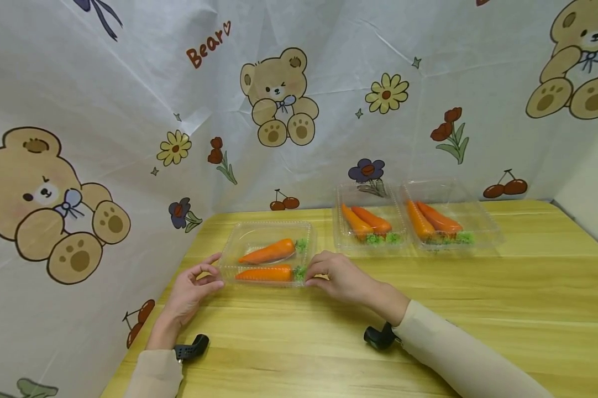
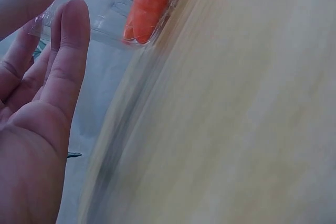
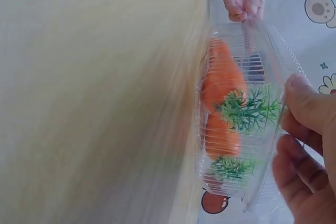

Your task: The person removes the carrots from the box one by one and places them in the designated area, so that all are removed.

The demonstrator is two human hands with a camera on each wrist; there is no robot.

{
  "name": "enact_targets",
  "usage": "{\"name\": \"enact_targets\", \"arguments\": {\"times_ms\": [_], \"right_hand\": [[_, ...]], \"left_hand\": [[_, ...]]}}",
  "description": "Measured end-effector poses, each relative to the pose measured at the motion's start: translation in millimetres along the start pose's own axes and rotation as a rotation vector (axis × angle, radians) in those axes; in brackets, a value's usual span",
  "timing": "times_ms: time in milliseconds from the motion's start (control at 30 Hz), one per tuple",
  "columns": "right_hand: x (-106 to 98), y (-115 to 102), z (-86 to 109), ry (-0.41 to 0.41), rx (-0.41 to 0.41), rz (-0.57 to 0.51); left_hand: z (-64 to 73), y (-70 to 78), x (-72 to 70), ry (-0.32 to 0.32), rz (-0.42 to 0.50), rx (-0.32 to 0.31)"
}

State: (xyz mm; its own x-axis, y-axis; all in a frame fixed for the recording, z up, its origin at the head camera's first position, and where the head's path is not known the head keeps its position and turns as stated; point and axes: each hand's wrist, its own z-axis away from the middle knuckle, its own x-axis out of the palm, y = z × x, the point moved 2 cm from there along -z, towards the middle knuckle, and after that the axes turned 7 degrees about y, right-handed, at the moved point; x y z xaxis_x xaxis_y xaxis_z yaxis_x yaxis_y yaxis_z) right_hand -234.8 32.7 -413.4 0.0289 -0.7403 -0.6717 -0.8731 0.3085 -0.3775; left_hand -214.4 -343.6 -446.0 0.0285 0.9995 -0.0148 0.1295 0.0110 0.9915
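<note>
A clear plastic clamshell box lies on the table between the two hands. Two orange carrots with green tops are inside: the upper carrot lies aslant, the lower carrot along the near side. At the box's left near corner is my left hand, fingers and thumb fairly straight and spread at the edge. My right hand pinches the rim at the right near corner; its thumb rests on the rim in the right wrist view. The left wrist view shows the box's corner beyond the left fingers.
Two more clear boxes stand at the back right, a middle box and a right box, each with two carrots. A white cloth printed with bears hangs behind the wooden table and along its left side.
</note>
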Motion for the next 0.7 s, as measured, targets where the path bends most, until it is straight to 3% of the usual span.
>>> {"name": "enact_targets", "arguments": {"times_ms": [333, 700], "right_hand": [[5.0, 0.0, 0.8, 0.057, -0.056, 0.029], [1.0, -0.6, -5.7, -0.007, 0.065, -0.041]], "left_hand": [[-0.2, -0.8, -1.5, -0.001, -0.007, -0.018], [-1.6, 1.7, -0.1, 0.018, -0.027, -0.045]]}}
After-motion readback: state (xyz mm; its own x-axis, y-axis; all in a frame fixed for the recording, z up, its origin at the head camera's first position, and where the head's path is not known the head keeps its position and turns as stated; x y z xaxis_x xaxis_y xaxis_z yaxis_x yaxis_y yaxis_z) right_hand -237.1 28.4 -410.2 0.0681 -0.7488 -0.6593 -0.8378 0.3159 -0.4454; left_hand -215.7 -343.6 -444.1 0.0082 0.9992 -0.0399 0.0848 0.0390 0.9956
